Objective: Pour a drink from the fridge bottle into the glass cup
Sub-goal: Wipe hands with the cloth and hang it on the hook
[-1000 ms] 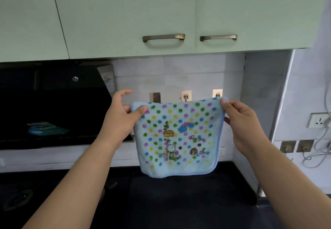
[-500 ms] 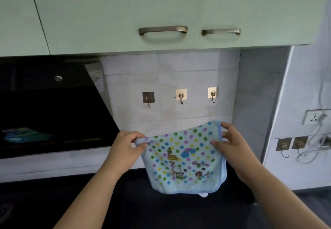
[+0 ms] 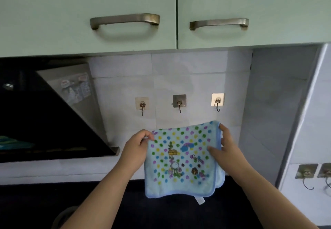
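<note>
The dotted towel (image 3: 182, 158), lifted off the wall hooks (image 3: 179, 103) a second ago, is now held below them, pinched by the closed left hand (image 3: 138, 145) and right hand (image 3: 224, 148); no bottle or glass is seen, so pouring is judged unstarted.

Just two bare forearms in shot, coming up from bottom edge. No sleeves visible anywhere, so short sleeves or none, can't tell. Left hand (image 3: 138, 143): no ring, no watch, no wristband, no glove. Right hand (image 3: 226, 148): same deal, bare wrist, no jewellery that shows. Fingernails (image 3: 221, 125) look short and plain, no polish as far as blur allows. No marks or tattoos on either arm. Rest of person out of frame.
</note>
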`<state>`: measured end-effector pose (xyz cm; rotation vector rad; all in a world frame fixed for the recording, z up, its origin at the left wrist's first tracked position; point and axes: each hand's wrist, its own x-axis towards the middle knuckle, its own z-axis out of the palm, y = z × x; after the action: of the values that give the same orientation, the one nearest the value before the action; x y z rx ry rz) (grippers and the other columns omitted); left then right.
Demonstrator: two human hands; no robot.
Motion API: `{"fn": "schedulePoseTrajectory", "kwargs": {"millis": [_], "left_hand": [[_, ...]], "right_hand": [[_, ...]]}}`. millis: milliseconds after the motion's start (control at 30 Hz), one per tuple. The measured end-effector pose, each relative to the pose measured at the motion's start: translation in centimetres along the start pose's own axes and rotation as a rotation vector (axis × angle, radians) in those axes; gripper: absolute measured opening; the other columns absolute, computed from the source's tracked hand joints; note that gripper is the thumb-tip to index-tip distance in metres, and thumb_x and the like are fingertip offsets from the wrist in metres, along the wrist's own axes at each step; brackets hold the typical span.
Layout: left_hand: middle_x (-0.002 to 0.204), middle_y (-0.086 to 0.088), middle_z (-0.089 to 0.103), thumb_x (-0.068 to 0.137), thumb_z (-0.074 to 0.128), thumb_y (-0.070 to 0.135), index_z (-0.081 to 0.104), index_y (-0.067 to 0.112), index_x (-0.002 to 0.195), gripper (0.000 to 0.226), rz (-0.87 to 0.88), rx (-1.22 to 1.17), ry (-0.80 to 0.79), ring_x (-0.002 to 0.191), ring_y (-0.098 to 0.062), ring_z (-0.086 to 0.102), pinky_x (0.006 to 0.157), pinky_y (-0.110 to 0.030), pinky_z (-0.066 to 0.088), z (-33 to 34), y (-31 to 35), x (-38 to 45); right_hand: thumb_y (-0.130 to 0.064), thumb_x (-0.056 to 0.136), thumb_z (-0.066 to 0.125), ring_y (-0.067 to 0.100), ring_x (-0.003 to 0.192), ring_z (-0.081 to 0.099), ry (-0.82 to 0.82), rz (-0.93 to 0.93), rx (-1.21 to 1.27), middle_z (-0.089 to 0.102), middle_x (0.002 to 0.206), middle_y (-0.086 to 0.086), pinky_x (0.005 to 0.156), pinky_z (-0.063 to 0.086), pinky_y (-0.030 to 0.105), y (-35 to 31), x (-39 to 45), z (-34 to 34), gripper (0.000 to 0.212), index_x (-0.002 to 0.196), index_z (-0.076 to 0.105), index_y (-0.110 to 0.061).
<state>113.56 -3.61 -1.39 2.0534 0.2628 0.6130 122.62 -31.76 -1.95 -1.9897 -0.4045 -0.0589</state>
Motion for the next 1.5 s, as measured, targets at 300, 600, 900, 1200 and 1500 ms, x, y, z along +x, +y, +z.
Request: {"fn": "schedulePoseTrajectory", "kwargs": {"millis": [300, 600, 900, 1200, 1500], "left_hand": [[0.13, 0.0, 0.045, 0.095, 0.067, 0.007, 0.054, 0.033, 0.146, 0.059, -0.034, 0.182, -0.04, 0.121, -0.012, 0.053, 0.108, -0.018, 0.039, 4.7, -1.2, 5.9], [0.134, 0.007, 0.033, 0.099, 0.053, -0.002, 0.04, 0.034, 0.157, 0.069, 0.049, 0.316, -0.062, 0.123, -0.003, 0.041, 0.108, -0.011, 0.027, 6.6, -2.1, 13.4], [0.142, -0.007, 0.043, 0.093, 0.047, -0.01, 0.049, 0.023, 0.152, 0.068, 0.129, 0.54, 0.136, 0.134, -0.027, 0.044, 0.111, -0.03, 0.043, 10.5, -4.1, 21.0], [0.126, -0.01, 0.063, 0.081, 0.054, 0.046, 0.071, 0.026, 0.119, 0.045, -0.209, 0.551, -0.369, 0.112, -0.033, 0.067, 0.1, -0.034, 0.055, 16.2, -8.2, 20.0], [0.126, 0.017, 0.061, 0.084, 0.049, 0.043, 0.053, 0.047, 0.126, 0.043, -0.055, 0.372, -0.042, 0.116, -0.016, 0.064, 0.09, -0.045, 0.06, 15.9, -5.8, 17.9]], "right_hand": [[-0.007, 0.1, 0.057, 0.017, 0.1, 0.061, -0.095, -0.097, -0.011, 0.055, 0.124, -0.003, 0.074, 0.053, 0.02, 1.6, 9.3, 0.1, 0.075, 0.157, 0.017, -0.035], [-0.006, 0.101, 0.05, 0.032, 0.136, 0.052, -0.005, -0.04, -0.031, 0.047, 0.155, 0.004, 0.109, 0.044, 0.042, 0.9, 15.5, -0.1, 0.072, 0.162, 0.022, -0.032], [-0.012, 0.102, 0.044, 0.033, 0.129, 0.057, -0.051, 0.047, -0.263, 0.05, 0.149, 0.017, 0.105, 0.047, 0.04, 2.5, 24.1, 5.6, 0.079, 0.164, -0.006, -0.015], [-0.027, 0.106, 0.043, 0.023, 0.117, 0.063, -0.303, 0.139, -0.443, 0.063, 0.133, 0.01, 0.096, 0.047, 0.025, 7.8, 23.5, 8.6, 0.037, 0.136, 0.053, -0.007], [-0.023, 0.093, 0.069, 0.022, 0.11, 0.059, -0.191, 0.215, -0.175, 0.046, 0.151, 0.016, 0.073, 0.047, 0.02, 7.9, 21.5, 7.4, 0.08, 0.158, 0.026, -0.006]]}}
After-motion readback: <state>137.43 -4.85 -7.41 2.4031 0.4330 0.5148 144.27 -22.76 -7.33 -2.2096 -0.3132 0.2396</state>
